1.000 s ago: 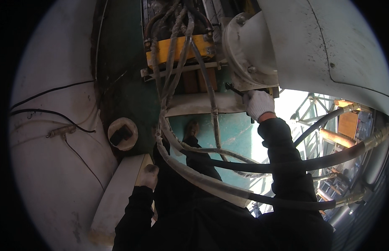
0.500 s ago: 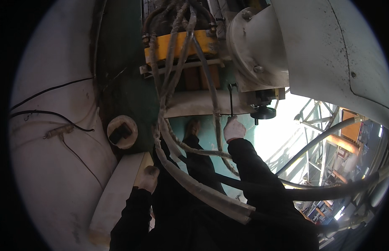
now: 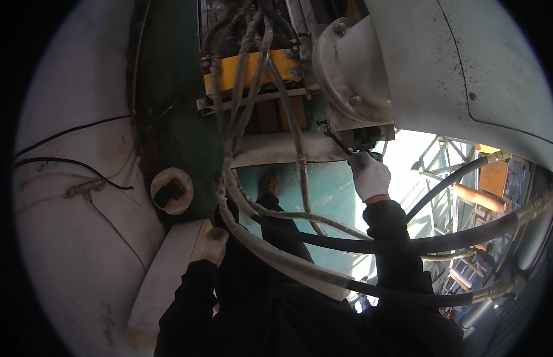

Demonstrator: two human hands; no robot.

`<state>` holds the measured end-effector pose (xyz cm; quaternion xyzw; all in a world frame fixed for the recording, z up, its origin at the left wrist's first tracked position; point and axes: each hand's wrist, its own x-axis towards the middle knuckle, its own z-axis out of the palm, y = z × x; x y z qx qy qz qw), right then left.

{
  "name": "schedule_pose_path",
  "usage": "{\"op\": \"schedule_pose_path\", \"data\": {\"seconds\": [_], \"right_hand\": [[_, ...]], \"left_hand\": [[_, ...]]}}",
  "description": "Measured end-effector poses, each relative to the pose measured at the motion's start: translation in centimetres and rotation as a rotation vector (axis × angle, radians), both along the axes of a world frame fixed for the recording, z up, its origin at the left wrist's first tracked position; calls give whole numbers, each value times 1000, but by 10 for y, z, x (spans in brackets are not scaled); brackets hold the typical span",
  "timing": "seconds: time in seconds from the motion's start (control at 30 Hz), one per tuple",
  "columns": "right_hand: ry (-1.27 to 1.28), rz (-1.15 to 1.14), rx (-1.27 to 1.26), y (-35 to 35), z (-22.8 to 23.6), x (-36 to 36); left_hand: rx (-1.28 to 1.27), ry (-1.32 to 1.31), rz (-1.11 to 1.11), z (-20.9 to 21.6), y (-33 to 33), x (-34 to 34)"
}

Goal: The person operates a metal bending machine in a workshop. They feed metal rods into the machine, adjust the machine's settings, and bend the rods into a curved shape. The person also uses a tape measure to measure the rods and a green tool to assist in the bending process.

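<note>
My right hand (image 3: 371, 176), in a white knit glove, is closed around the handle of a dark wrench (image 3: 338, 138). The wrench slants up and left, its open jaw beside the bolted block under the large white flange (image 3: 348, 71). A black knob (image 3: 375, 156) at that block is mostly covered by the hand. My left hand (image 3: 211, 245), also gloved, is closed at the upper edge of a long white box (image 3: 166, 273). Its fingers are in shadow, and whether they grip the edge cannot be made out.
Sleeved hoses (image 3: 270, 256) hang from the yellow bracket (image 3: 253, 71) and loop across my arms. Black hose (image 3: 461, 241) runs right. My feet stand on a green surface (image 3: 330, 190). A round opening plate (image 3: 172, 190) lies left. Bright steel framework drops away at right.
My right hand has moved right and slightly nearer the block, and the wrench has swung from upright to slanting up-left. My left hand stays at the box.
</note>
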<state>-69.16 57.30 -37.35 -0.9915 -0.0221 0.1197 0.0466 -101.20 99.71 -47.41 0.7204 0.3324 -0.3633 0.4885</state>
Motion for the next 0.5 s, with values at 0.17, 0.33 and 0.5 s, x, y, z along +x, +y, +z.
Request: {"op": "schedule_pose_path", "data": {"seconds": [0.17,0.33,0.5], "right_hand": [[98,85,-75,12,-5,41],[74,138,-149,19,-20,56],[97,121,-178,26,-14,39]], "left_hand": [[185,-114,-298,0,-2,-8],[242,-210,-498,-9,9,-32],[180,-83,-235,-13,11,-46]]}}
